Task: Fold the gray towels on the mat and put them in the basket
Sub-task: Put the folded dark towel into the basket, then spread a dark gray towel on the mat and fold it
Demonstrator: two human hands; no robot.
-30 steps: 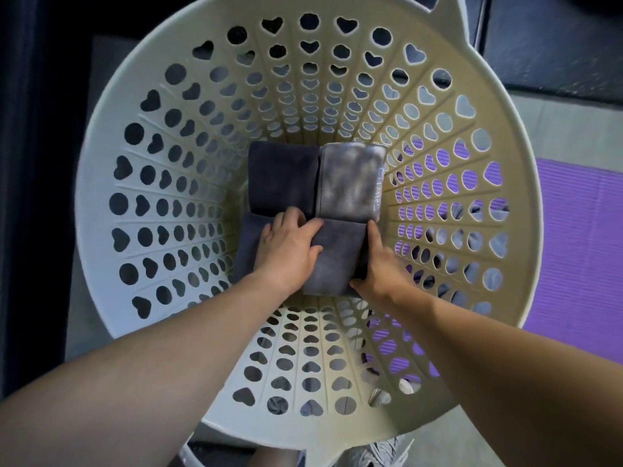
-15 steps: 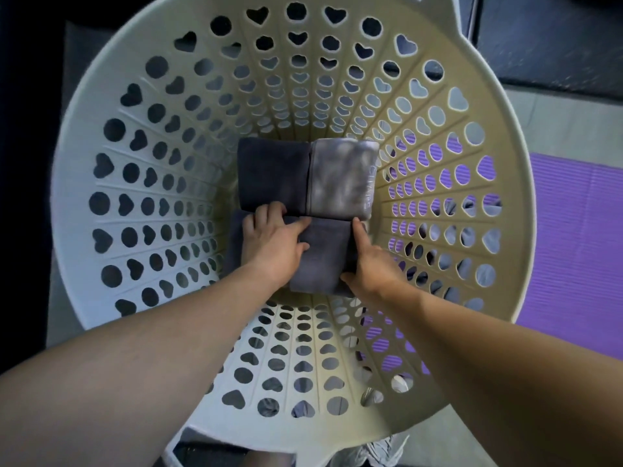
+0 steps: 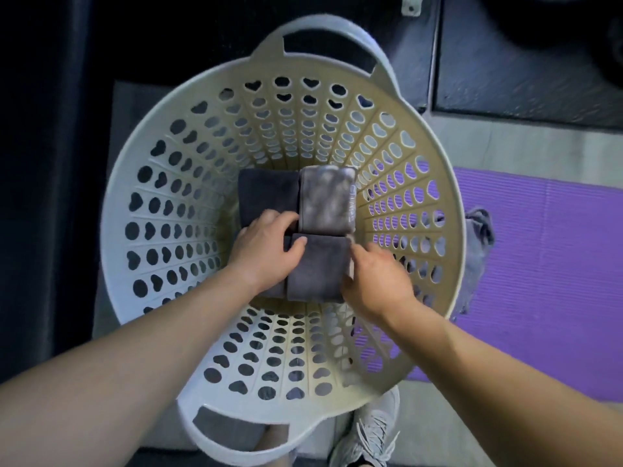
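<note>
The pale plastic basket [image 3: 111, 251] with heart-shaped holes stands below me. Three folded gray towels lie on its bottom: a dark one [image 3: 266, 197] at the back left, a lighter one [image 3: 327, 200] at the back right, and a dark one [image 3: 317, 267] in front. My left hand [image 3: 266, 251] rests on the left edge of the front towel, thumb lying on top. At that towel's right edge is my right hand [image 3: 374, 278], blurred, its fingers hidden. Another gray towel [image 3: 478, 237] lies unfolded on the purple mat [image 3: 546, 264] just right of the basket.
The basket has a handle at the far rim [image 3: 323, 32] and one at the near rim [image 3: 236, 446]. A gray sneaker [image 3: 367, 436] stands right by the near rim. Dark panels [image 3: 526, 62] rise behind the basket, gray floor [image 3: 505, 143] beside them.
My view has pulled back, so the whole basket and both handles show. Both hands stay at the front towel; the right hand has shifted and is blurred.
</note>
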